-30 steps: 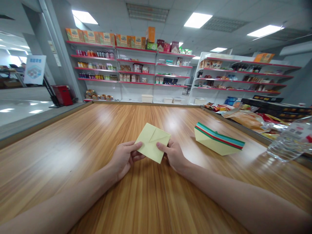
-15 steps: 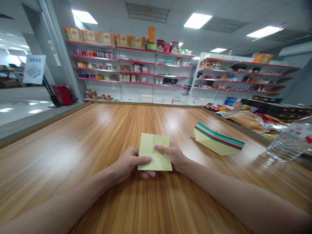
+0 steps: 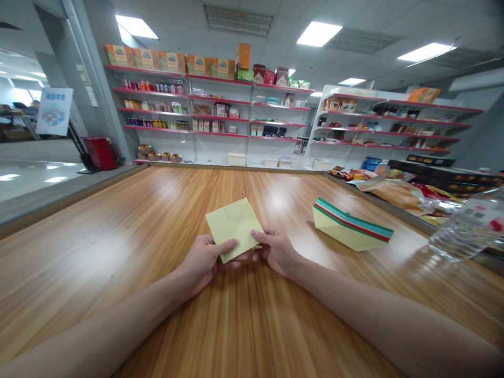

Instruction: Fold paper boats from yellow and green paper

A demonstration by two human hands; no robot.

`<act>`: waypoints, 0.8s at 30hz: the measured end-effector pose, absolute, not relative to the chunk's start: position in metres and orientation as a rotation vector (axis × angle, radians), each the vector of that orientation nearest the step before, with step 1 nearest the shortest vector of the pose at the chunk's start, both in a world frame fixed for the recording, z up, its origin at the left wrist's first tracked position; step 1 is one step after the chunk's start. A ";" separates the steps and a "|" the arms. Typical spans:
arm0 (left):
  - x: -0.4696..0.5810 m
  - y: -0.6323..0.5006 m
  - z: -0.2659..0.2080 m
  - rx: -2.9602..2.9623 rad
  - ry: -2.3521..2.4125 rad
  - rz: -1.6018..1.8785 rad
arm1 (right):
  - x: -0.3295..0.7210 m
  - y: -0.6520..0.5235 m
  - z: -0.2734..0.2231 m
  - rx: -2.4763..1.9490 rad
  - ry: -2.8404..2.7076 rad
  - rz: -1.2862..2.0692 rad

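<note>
A folded square of pale yellow paper (image 3: 232, 223) is held above the wooden table, turned so that one corner points away from me. My left hand (image 3: 207, 260) pinches its lower left edge, thumb on top and fingers beneath. At the lower right edge, my right hand (image 3: 275, 249) grips it the same way. Creases show on the upper face of the paper; its underside is hidden. To the right stands a folded paper boat (image 3: 350, 226), pale yellow with green, blue, white and red stripes along its rim. Neither hand touches the boat.
The wooden table (image 3: 181, 205) has a raised edge. A clear plastic bottle (image 3: 466, 228) lies at the right, near snack packets (image 3: 397, 191) and dark boxes (image 3: 441, 176). Stocked shelves (image 3: 216, 115) line the back. A red box (image 3: 100, 152) stands on the floor at left.
The folded paper has rotated anticlockwise and shifted slightly left and away from me. My right thumb has slid from the paper's middle to its right edge. The paper boat stays put.
</note>
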State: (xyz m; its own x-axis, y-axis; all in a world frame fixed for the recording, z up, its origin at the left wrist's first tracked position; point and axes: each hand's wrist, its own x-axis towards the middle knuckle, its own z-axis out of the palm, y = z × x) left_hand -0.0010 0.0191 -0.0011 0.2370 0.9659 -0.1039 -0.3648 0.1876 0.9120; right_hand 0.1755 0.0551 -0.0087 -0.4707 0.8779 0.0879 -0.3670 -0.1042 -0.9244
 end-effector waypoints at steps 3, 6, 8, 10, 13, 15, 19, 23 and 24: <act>-0.002 0.019 -0.002 0.912 0.852 1.080 | 0.176 0.056 -0.009 -0.694 -1.232 1.701; -0.002 0.018 -0.002 0.938 0.835 1.059 | 0.176 0.056 -0.008 -0.713 -1.237 1.695; -0.001 0.017 -0.002 0.955 0.831 1.068 | 0.175 0.055 -0.009 -0.702 -1.264 1.659; 0.000 0.016 -0.002 0.982 0.841 1.079 | 0.173 0.054 -0.010 -0.708 -1.303 1.595; 0.001 0.015 -0.002 1.008 0.870 1.067 | 0.172 0.053 -0.011 -0.754 -1.356 1.506; 0.002 0.015 -0.002 1.015 0.885 1.064 | 0.172 0.053 -0.011 -0.783 -1.390 1.457; 0.001 0.015 -0.002 1.020 0.892 1.068 | 0.174 0.053 -0.010 -0.817 -1.457 1.358; 0.000 0.015 -0.003 0.993 0.860 1.057 | 0.174 0.054 -0.009 -0.816 -1.456 1.357; -0.001 0.015 -0.002 0.985 0.842 1.048 | 0.174 0.053 -0.009 -0.808 -1.444 1.374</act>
State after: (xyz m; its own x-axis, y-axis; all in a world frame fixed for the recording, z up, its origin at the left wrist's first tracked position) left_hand -0.0008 0.0153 -0.0023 0.2870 0.9531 -0.0956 -0.2985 0.1838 0.9365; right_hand 0.1741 0.0531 -0.0089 -0.3298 0.9247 0.1900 -0.1436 0.1498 -0.9782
